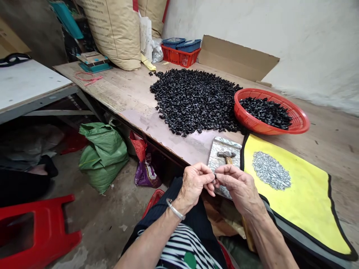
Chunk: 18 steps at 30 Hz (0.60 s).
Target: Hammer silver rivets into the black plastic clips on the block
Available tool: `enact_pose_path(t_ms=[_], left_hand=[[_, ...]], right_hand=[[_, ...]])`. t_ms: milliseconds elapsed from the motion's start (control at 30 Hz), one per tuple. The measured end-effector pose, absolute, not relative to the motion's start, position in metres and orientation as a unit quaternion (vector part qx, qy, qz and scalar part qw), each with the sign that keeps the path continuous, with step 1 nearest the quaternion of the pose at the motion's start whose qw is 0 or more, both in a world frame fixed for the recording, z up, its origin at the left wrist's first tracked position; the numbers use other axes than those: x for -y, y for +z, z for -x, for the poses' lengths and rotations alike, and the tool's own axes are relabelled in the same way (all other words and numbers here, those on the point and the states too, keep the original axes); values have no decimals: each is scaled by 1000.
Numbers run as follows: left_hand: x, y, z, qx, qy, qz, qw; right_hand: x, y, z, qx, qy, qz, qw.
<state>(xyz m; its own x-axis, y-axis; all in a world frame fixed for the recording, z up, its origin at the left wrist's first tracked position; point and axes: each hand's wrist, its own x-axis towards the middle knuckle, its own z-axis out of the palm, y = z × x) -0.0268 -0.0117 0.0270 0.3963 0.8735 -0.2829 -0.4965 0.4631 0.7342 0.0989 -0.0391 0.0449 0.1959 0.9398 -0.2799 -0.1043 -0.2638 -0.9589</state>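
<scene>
My left hand (195,184) and my right hand (238,184) meet at the fingertips over the table's front edge. Both pinch a small black piece (215,177), mostly covered by the fingers. Just beyond them, a hammer (226,154) lies on a worn metal plate (217,145). To the right, a pile of small silvery metal bits (271,170) rests on a yellow cloth (305,198) with black edging. A large heap of small black pieces (193,99) covers the middle of the table, and more black pieces (266,112) fill part of a red basket (301,121).
Large sacks (114,30), a red crate (179,56) with blue trays and a cardboard sheet (238,58) stand at the back. A green bag (102,157), a purple bag (146,173) and a red stool (50,224) are on the floor at left.
</scene>
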Motion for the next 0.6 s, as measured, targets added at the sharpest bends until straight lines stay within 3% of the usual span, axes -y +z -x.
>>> enact_pose_path(t_ms=[167,400,600], left_hand=[[10,29,26,-336,434,-280,788],[11,29,24,-340,439,-239,797],[9,29,24,-344,446,-221,796]], right_hand=[[40,49,-102,459,448,624,446],[41,38,-94,356,491,590,533],[42,36,-95,363,474,589,545]])
